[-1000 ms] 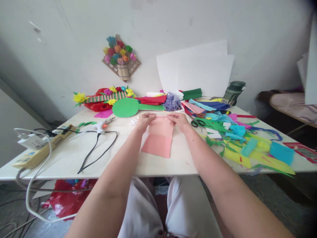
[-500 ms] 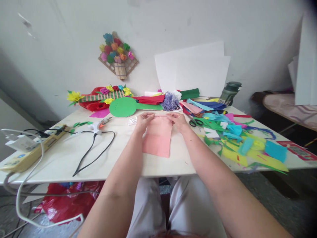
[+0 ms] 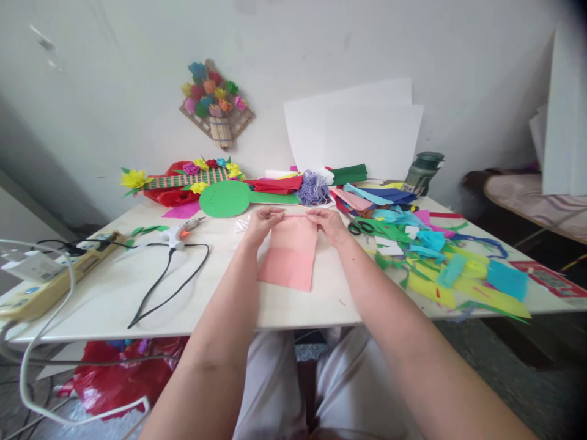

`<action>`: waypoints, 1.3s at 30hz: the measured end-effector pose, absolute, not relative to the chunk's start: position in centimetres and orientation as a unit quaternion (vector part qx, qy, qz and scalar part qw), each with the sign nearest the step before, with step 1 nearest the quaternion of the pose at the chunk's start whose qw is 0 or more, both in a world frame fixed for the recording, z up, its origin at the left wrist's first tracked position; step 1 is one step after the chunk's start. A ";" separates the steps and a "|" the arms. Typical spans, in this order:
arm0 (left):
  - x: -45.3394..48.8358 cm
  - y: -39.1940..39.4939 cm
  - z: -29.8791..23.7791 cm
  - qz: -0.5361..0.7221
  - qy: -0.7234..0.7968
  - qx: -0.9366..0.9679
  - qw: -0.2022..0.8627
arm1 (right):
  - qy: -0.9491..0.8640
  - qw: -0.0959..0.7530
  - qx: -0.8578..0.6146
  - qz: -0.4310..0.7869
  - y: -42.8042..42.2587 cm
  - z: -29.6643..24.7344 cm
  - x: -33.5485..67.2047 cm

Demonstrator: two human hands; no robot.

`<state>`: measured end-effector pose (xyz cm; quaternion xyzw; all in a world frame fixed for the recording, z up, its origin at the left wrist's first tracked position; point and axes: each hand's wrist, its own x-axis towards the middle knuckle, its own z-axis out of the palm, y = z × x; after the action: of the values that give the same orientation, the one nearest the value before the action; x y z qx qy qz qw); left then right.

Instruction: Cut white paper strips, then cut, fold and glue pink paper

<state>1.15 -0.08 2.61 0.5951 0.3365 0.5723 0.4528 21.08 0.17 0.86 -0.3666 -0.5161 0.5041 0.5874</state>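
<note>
A sheet of pink crepe paper hangs down toward me over the white table. My left hand pinches its far edge at the left corner, fingers closed. At the right end of the same edge, my right hand grips it in a matching pinch. Between the two hands the edge looks narrowly folded or rolled. Small white sticks lie just left of my left hand, and black-handled scissors rest to the right of my right hand.
On the left are a hot glue gun with a black cord and a power strip. A green paddle-shaped piece and purple shredded strands lie behind. Paper scraps cover the right side, near a dark bottle.
The camera view has shifted slightly. Both hands keep their pinch on the paper's far edge, and the sheet's lower part has swung a little to the left.
</note>
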 end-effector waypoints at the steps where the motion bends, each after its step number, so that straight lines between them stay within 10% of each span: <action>1: 1.1 -0.2 2.7 0.569 0.340 0.598 0.451 | -0.516 0.587 -0.364 0.507 0.1 0.9 21.1; 39: 0.2 -0.1 3.1 0.538 0.379 0.656 0.370 | -0.488 0.597 -0.358 0.526 -0.7 1.6 20.6</action>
<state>0.23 -0.15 3.05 0.6558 0.3794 0.5375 0.3703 20.59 -0.72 1.58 -0.3585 -0.4877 0.5262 0.5973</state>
